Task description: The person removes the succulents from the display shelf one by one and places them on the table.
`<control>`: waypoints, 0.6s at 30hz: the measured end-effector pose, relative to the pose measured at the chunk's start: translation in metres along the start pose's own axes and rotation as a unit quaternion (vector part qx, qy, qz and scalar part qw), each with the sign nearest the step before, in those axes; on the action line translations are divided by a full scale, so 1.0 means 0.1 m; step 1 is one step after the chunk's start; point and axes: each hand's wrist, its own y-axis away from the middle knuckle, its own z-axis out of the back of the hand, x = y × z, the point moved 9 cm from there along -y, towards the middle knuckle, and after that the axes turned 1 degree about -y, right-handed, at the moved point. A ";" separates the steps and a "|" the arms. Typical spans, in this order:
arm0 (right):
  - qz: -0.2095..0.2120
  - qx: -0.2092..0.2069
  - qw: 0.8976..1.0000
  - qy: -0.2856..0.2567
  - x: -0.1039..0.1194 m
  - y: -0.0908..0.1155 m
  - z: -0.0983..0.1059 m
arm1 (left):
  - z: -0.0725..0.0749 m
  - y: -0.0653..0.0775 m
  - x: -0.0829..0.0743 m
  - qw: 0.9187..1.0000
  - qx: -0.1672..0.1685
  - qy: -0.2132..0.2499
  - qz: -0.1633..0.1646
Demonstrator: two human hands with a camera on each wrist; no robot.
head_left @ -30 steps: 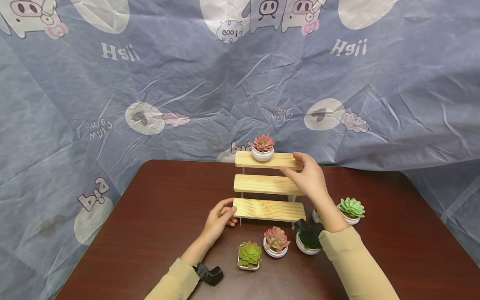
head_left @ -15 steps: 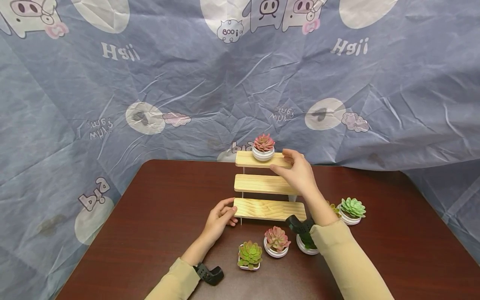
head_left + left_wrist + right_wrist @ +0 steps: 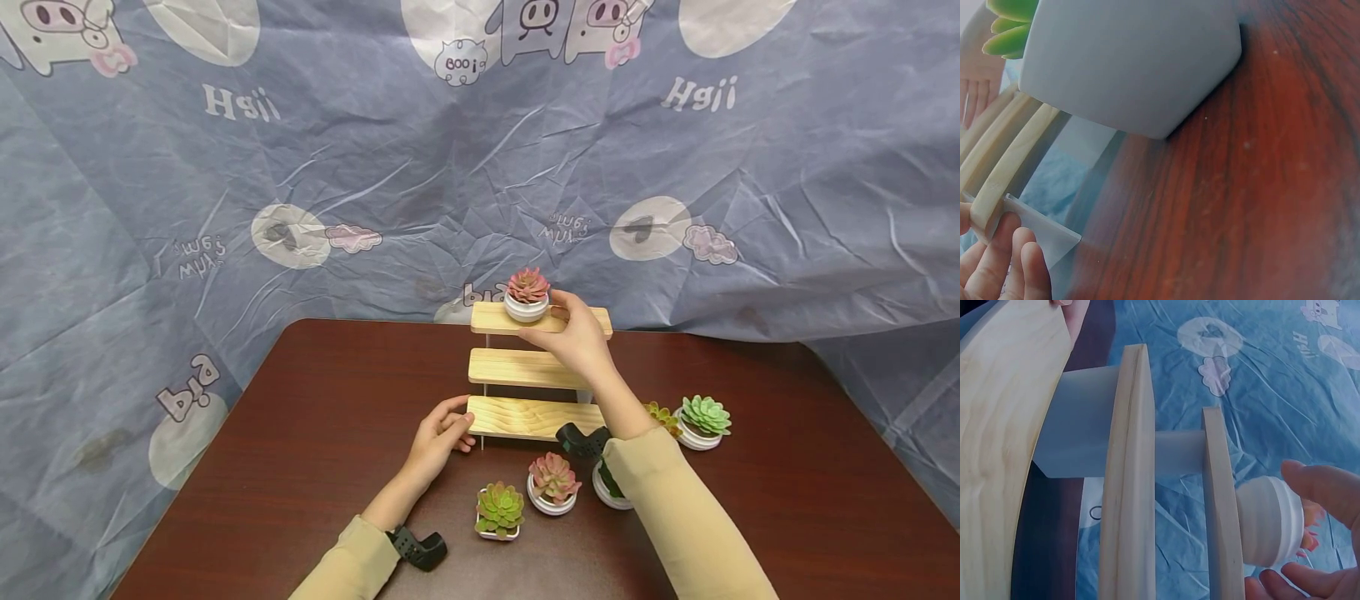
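A three-tier wooden display stand stands on the table. My left hand pinches the left end of its lowest board, thumb on top; the left wrist view shows the fingers under that board end. On the top board sits a pink-red succulent in a round white pot, left of centre. My right hand is at the pot's right side. In the right wrist view the thumb and fingers are spread on either side of the white pot, with gaps showing.
In front of the stand are a green succulent, a pink succulent and a dark green one partly behind my right wrist. A yellow-green succulent and a pale green one stand right. A patterned cloth hangs behind.
My right hand has moved left along the top board, from its right end up to the potted succulent. The left hand and the stand have kept their places.
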 end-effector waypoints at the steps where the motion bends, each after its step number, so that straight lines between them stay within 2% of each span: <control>1: 0.002 0.000 1.000 0.001 0.01 -0.01 -0.01 | 0.00 0.00 0.00 1.000 0.000 0.000 0.000; 18: 0.008 -0.046 0.998 0.033 0.08 -0.10 -0.06 | 0.01 0.00 0.02 1.000 0.002 -0.001 0.004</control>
